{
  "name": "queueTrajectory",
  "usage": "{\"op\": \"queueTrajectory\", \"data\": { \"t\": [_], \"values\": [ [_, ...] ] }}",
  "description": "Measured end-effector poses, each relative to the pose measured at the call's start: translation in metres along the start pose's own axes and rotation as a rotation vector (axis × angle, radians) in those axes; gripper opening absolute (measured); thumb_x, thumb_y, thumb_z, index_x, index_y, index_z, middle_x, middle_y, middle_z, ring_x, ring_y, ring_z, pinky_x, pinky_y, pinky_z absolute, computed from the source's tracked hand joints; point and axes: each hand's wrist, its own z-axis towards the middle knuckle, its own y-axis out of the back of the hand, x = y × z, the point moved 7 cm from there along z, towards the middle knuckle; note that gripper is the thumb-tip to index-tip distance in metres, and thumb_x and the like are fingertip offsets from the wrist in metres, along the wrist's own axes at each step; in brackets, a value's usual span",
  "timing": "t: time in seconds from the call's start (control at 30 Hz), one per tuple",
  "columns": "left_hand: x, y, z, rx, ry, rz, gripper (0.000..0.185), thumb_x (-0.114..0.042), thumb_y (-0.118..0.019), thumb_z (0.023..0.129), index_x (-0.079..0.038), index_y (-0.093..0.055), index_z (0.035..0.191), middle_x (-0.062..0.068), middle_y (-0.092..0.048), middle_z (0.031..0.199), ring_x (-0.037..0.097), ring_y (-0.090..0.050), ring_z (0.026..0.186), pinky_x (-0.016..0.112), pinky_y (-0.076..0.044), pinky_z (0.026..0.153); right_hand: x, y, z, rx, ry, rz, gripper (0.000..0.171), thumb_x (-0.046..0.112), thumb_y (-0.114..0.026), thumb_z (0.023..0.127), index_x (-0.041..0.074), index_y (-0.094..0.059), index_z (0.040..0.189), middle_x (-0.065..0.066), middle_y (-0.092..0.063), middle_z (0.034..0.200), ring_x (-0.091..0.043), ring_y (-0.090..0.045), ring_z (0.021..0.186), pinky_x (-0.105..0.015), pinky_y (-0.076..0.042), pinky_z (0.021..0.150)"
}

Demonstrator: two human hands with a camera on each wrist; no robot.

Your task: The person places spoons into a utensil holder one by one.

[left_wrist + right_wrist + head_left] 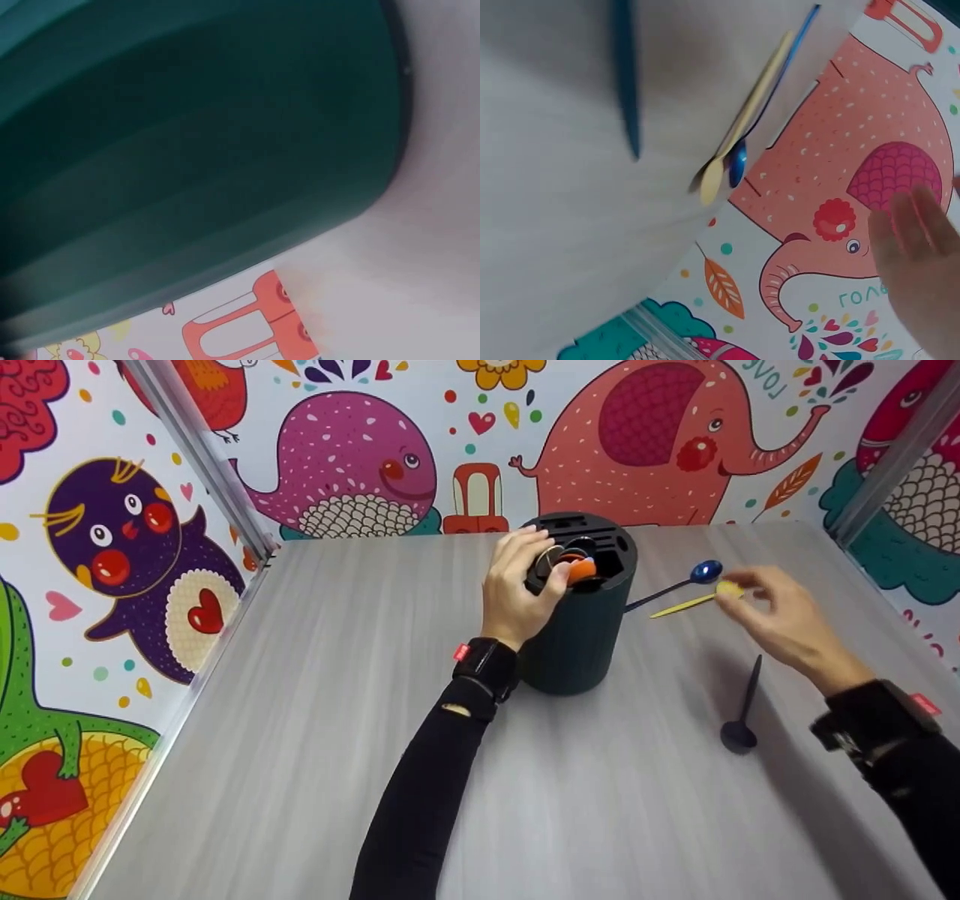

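My left hand (517, 581) holds the slotted top of a dark green utensil holder (574, 645), fingers over the rim and thumb at its front. The thumb overlaps an orange handle (581, 570) among round-ended pieces in the opening. The holder's ribbed side (202, 135) fills most of the left wrist view, where the hand itself is hidden. My right hand (780, 611) hovers near the bowl end of a yellow spoon (686, 604). In the right wrist view its loosely extended fingers (907, 225) are apart from the spoon (754, 105) and hold nothing.
A shiny blue spoon (706, 571) lies beside the yellow one, its handle reaching behind the holder. Nearer me on the grey table (300, 720) lies a dark ladle (739, 736). Cartoon-printed walls (480, 435) stand at the back and sides, with metal posts (202, 454) at the corners.
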Motion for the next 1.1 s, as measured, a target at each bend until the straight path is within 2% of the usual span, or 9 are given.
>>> {"op": "queueTrajectory", "data": {
  "t": [0.07,0.1,0.3,0.5,0.6,0.7,0.83,0.97,1.1],
  "values": [
    [0.000,0.000,0.000,0.002,0.000,-0.001,0.041,-0.036,-0.062,0.089,-0.003,-0.076,0.110,0.009,-0.071,0.119,0.023,-0.057,0.124,0.028,-0.039,0.111,-0.003,-0.006,-0.008,0.120,0.004,-0.023,0.056,0.038,-0.060,0.101,-0.001,-0.052,0.140,-0.026,-0.049,0.138,-0.046,-0.041,0.129,-0.071,-0.030,0.105],
    [0.000,0.000,0.000,0.002,0.001,-0.001,0.041,-0.036,-0.062,0.089,-0.003,-0.076,0.110,0.009,-0.071,0.119,0.023,-0.057,0.124,0.028,-0.039,0.111,-0.004,-0.008,-0.012,0.167,0.014,-0.039,0.056,0.037,-0.061,0.101,0.000,-0.051,0.141,-0.026,-0.048,0.140,-0.047,-0.041,0.130,-0.074,-0.030,0.104],
    [-0.002,0.000,0.003,0.005,-0.001,-0.003,0.041,-0.036,-0.062,0.089,-0.003,-0.076,0.110,0.010,-0.071,0.119,0.023,-0.057,0.124,0.028,-0.039,0.111,-0.011,-0.020,-0.034,0.404,0.056,-0.097,0.062,0.037,-0.070,0.095,0.005,-0.050,0.144,-0.023,-0.046,0.147,-0.048,-0.038,0.134,-0.077,-0.027,0.103],
    [-0.003,-0.001,0.002,0.011,0.002,0.002,0.042,-0.037,-0.062,0.089,-0.003,-0.076,0.110,0.010,-0.071,0.119,0.023,-0.057,0.125,0.028,-0.039,0.111,-0.016,-0.030,-0.052,0.600,0.076,-0.127,0.075,0.040,-0.083,0.083,0.007,-0.053,0.144,-0.024,-0.044,0.150,-0.050,-0.034,0.137,-0.080,-0.027,0.101],
    [-0.002,-0.001,0.000,0.009,0.001,0.005,0.043,-0.037,-0.062,0.089,-0.002,-0.076,0.110,0.011,-0.071,0.119,0.024,-0.056,0.125,0.028,-0.038,0.112,-0.018,-0.035,-0.059,0.652,0.095,-0.153,0.079,0.042,-0.087,0.078,0.009,-0.055,0.142,-0.024,-0.045,0.148,-0.048,-0.037,0.133,-0.079,-0.033,0.097],
    [-0.002,-0.002,0.000,0.006,-0.002,0.005,0.042,-0.036,-0.063,0.089,-0.001,-0.076,0.110,0.011,-0.071,0.119,0.025,-0.056,0.125,0.029,-0.039,0.112,-0.022,-0.042,-0.067,0.711,0.096,-0.203,0.085,0.042,-0.091,0.071,0.011,-0.055,0.143,-0.023,-0.044,0.145,-0.044,-0.042,0.127,-0.073,-0.042,0.093],
    [-0.002,-0.002,0.000,0.005,-0.008,0.007,0.042,-0.036,-0.063,0.089,-0.002,-0.076,0.110,0.011,-0.071,0.118,0.025,-0.057,0.125,0.029,-0.039,0.112,-0.027,-0.052,-0.077,0.767,0.091,-0.291,0.087,0.032,-0.095,0.066,0.016,-0.056,0.142,-0.021,-0.046,0.141,-0.040,-0.048,0.120,-0.065,-0.048,0.091],
    [-0.002,-0.001,0.000,0.000,-0.012,0.008,0.041,-0.036,-0.062,0.089,-0.002,-0.076,0.109,0.010,-0.071,0.118,0.024,-0.057,0.124,0.029,-0.039,0.112,-0.029,-0.059,-0.080,0.752,0.127,-0.347,0.079,0.020,-0.096,0.066,0.020,-0.060,0.137,-0.016,-0.049,0.136,-0.035,-0.052,0.115,-0.064,-0.049,0.092],
    [-0.002,-0.001,0.000,0.000,-0.009,0.006,0.041,-0.036,-0.062,0.089,-0.002,-0.076,0.109,0.011,-0.071,0.118,0.024,-0.057,0.124,0.029,-0.038,0.112,-0.029,-0.061,-0.080,0.701,0.189,-0.341,0.070,0.015,-0.094,0.069,0.022,-0.063,0.132,-0.010,-0.052,0.129,-0.027,-0.053,0.109,-0.056,-0.051,0.091]
  ]
}}
